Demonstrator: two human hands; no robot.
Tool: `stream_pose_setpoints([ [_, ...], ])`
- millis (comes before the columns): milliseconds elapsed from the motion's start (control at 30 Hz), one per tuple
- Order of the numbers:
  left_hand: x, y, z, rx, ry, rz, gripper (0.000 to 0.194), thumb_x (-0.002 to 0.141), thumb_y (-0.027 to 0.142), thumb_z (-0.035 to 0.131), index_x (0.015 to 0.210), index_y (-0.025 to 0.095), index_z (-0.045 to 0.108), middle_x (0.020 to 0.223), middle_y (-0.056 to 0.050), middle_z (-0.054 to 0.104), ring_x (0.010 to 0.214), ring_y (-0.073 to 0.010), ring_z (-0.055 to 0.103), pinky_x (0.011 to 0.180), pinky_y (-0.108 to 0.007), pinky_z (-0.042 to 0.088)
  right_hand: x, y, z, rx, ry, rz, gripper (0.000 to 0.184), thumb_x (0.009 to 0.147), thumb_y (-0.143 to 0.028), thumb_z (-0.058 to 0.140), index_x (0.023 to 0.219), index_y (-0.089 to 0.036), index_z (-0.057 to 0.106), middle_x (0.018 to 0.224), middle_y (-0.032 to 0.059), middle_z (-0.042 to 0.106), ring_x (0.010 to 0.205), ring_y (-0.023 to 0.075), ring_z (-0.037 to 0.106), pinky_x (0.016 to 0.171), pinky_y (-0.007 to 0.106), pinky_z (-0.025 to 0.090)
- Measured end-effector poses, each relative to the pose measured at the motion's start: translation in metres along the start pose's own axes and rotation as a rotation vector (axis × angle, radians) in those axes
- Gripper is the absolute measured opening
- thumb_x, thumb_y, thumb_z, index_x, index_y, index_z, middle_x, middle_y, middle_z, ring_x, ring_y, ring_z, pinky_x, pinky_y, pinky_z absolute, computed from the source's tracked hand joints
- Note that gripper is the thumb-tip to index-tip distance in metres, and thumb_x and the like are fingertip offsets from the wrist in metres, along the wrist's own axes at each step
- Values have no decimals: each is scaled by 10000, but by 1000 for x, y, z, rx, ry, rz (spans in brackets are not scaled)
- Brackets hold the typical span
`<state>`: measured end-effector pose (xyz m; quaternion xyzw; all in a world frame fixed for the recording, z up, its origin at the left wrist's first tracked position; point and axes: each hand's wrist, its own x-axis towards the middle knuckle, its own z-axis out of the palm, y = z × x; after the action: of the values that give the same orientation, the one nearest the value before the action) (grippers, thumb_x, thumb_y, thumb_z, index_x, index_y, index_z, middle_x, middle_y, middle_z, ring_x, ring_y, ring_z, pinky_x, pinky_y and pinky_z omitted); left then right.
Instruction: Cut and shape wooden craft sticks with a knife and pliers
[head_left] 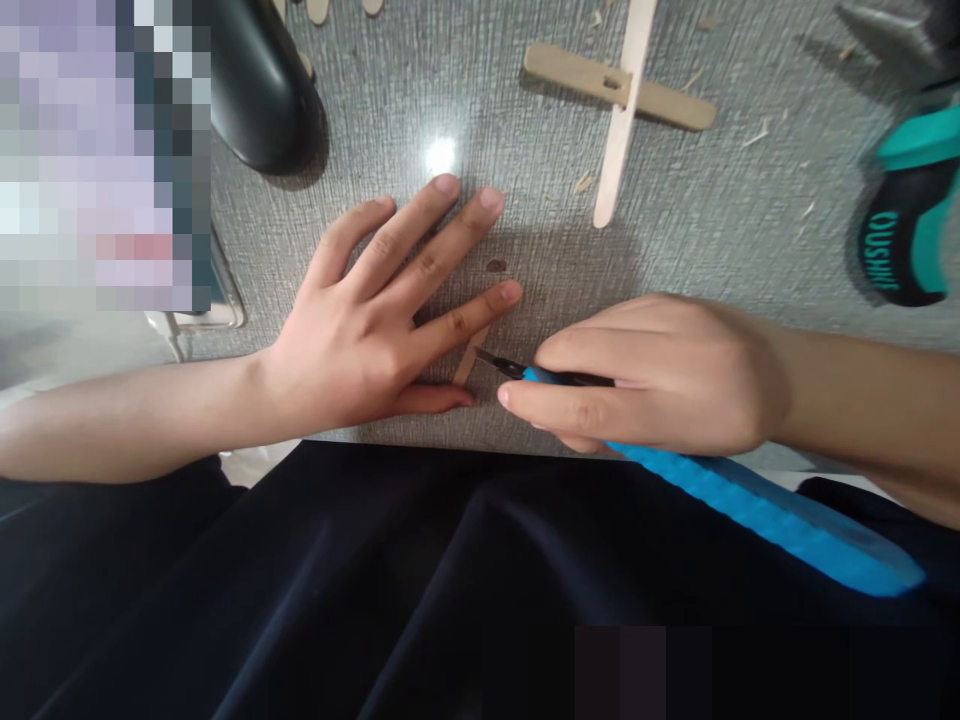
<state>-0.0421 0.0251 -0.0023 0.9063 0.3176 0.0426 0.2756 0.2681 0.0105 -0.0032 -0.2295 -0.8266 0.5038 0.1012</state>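
Gripping the knife (765, 505) in a closed fist, the right hand (667, 370) brings its blade (493, 358) to the side of a small wooden strip (469, 362) near the table's front edge. The strip lies on the table (390, 120), to the left of the right fingertips and just beyond the blade's tip. Its long axis slants away from the body, leaning a little right, while the blade points left, roughly crosswise to it. The left hand (360, 320) is nearer: its fingers are spread wide and laid low over the table, with the index finger over the strip's far end and the thumb by its near end. The right fingers are clamped together around the knife, whose long handle runs back past the wrist and over the lap.

Both ends of the strip are hard to make out, the far one under the index finger and the near one beside the thumb. Whether the tip bites the wood or only rests against it cannot be told, nor how firmly the left hand presses. Much of the knife's front part is inside the fist.

Farther off, a pale stick (615, 165) crosses a brown stick (562, 72) among shavings (759, 132); the pale one's far end is cut off. A mouse (266, 90) and a teal handle (904, 225) are cut off too, and coarse blocks cover the upper left corner.
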Motion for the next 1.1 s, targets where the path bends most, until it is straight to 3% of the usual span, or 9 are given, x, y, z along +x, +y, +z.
stream_pose_setpoints([
  [133, -1, -3, 5, 7, 37, 43, 789, 1110, 825, 622, 1757, 379, 551, 1900, -161, 507, 1797, -536, 426, 1366, -859, 410, -2, 1, -2, 35, -48, 42, 539, 1259, -327, 516, 754, -224, 675, 722, -35, 651, 630, 117, 538, 659, 318, 433],
  [300, -2, -5, 9, 27, 72, 73, 807, 1124, 805, 612, 1782, 346, 525, 1906, -199, 487, 1800, -542, 414, 1363, -844, 412, -2, 1, -2, -48, -12, -34, 480, 1282, -310, 410, 1020, -251, 808, 749, -31, 644, 636, 138, 503, 661, 332, 406],
  [467, -1, -2, 6, 23, 47, 39, 763, 1117, 804, 627, 1735, 360, 585, 1895, -165, 510, 1780, -547, 445, 1356, -851, 410, 1, -1, -3, -6, 6, -39, 450, 1283, -300, 438, 977, -250, 765, 736, -42, 619, 628, 131, 506, 660, 328, 394],
  [600, -1, -2, 4, 36, 45, 53, 779, 1121, 799, 628, 1748, 340, 571, 1877, -186, 528, 1756, -542, 485, 1350, -841, 429, 3, -3, -4, -20, -1, -37, 488, 1298, -331, 345, 1118, -260, 793, 768, -26, 641, 645, 149, 519, 652, 348, 382],
  [767, -1, -1, 1, 64, 41, 50, 758, 1115, 820, 624, 1705, 345, 605, 1858, -175, 553, 1742, -530, 508, 1340, -829, 442, 3, -3, -5, 18, -22, -11, 470, 1284, -309, 418, 954, -242, 746, 755, -32, 630, 625, 137, 479, 667, 345, 394],
  [933, -1, 0, 3, 70, 43, 46, 746, 1122, 826, 603, 1696, 349, 608, 1850, -164, 560, 1738, -529, 516, 1331, -836, 453, 2, -1, -3, -6, 27, -71, 488, 1292, -300, 372, 1012, -245, 767, 746, -31, 605, 626, 147, 459, 654, 355, 371],
  [1100, 0, -4, 4, 112, 98, 96, 791, 1127, 822, 590, 1739, 322, 559, 1837, -194, 573, 1740, -537, 513, 1302, -831, 491, 3, -1, -5, 39, -16, 9, 462, 1271, -310, 475, 902, -245, 746, 734, -37, 624, 619, 131, 496, 662, 354, 386],
])
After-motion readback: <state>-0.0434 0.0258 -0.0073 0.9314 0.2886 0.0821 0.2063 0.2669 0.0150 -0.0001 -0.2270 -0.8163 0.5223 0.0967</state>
